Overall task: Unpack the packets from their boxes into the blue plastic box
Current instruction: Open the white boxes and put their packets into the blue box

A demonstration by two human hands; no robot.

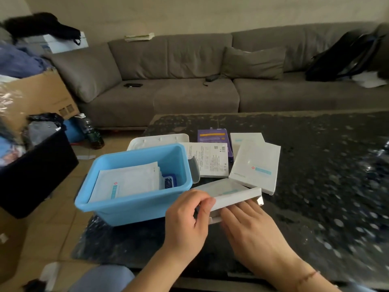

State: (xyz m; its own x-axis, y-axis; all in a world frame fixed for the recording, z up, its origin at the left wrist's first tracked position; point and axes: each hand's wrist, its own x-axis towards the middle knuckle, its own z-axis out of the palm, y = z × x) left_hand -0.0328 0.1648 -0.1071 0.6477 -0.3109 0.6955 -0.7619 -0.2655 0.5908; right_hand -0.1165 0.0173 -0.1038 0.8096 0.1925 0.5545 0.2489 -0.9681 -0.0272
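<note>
On the dark speckled table (315, 157), the blue plastic box (134, 205) holds a stack of white flat packets (128, 180). Just beside it, the left hand (187, 218) pinches a white cardboard box (231, 193); the right hand (250, 224) lies flat-fingered under it.

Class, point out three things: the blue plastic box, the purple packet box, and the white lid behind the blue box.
blue plastic box (134, 205), head view, front wall
purple packet box (211, 135), head view, top face
white lid (157, 140), head view, upper surface
</note>
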